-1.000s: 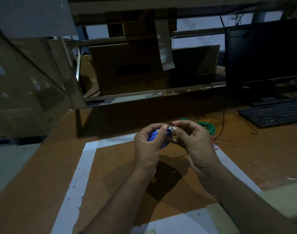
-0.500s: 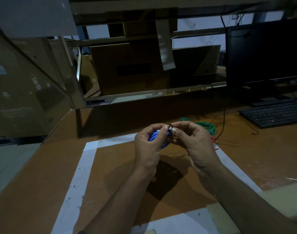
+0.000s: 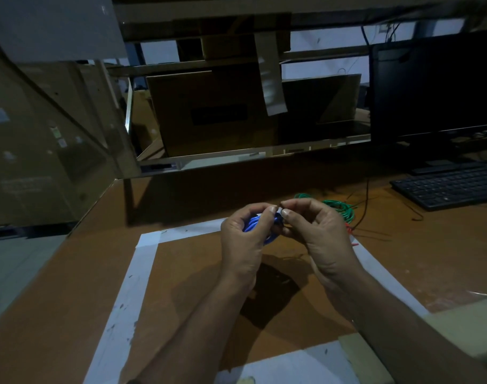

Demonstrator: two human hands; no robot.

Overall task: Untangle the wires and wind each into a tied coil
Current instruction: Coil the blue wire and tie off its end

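Observation:
A small coil of blue wire (image 3: 254, 225) is held above the brown table, between both hands. My left hand (image 3: 243, 239) grips the coil, its fingers curled round it and thumb on top. My right hand (image 3: 317, 231) pinches something small and dark at the coil's top with thumb and forefinger; what it is cannot be made out. Behind my right hand a green wire coil (image 3: 338, 208) lies on the table, with a bit of red wire (image 3: 350, 230) beside it. Much of the blue coil is hidden by my fingers.
White tape (image 3: 142, 273) marks a square on the brown table (image 3: 70, 273). A black keyboard (image 3: 453, 187) and monitor (image 3: 436, 87) stand at the right, with thin dark wires (image 3: 365, 206) trailing near the green coil. Cardboard boxes (image 3: 209, 112) and shelving sit behind.
Both hands stay in nearly the same place. The fingertips of the two hands have shifted slightly at the top of the blue coil.

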